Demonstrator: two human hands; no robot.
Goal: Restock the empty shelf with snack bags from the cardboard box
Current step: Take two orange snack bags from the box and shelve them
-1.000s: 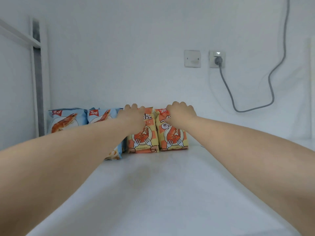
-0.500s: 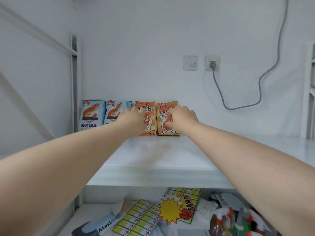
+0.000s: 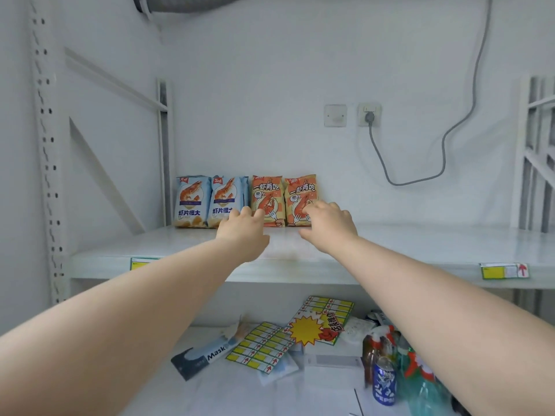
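Observation:
Two blue shrimp-chip bags (image 3: 192, 201) (image 3: 226, 198) and two orange shrimp snack bags (image 3: 267, 196) (image 3: 300, 195) stand upright in a row at the back left of the white shelf (image 3: 420, 244). My left hand (image 3: 243, 232) hovers just in front of the second blue bag and first orange bag, fingers relaxed and holding nothing. In front of the rightmost orange bag is my right hand (image 3: 329, 226), its fingers loose and empty too. The cardboard box is out of view.
Price tags (image 3: 504, 270) sit on the shelf's front lip. The lower shelf holds a mask box (image 3: 201, 355), label sheets (image 3: 288, 334), a spray bottle and a Pepsi can (image 3: 384, 381). A grey cable (image 3: 420, 163) hangs from the wall socket.
Both hands have let go of the orange bags and drawn back toward me. The view has pulled away from the shelf, showing the lower shelf.

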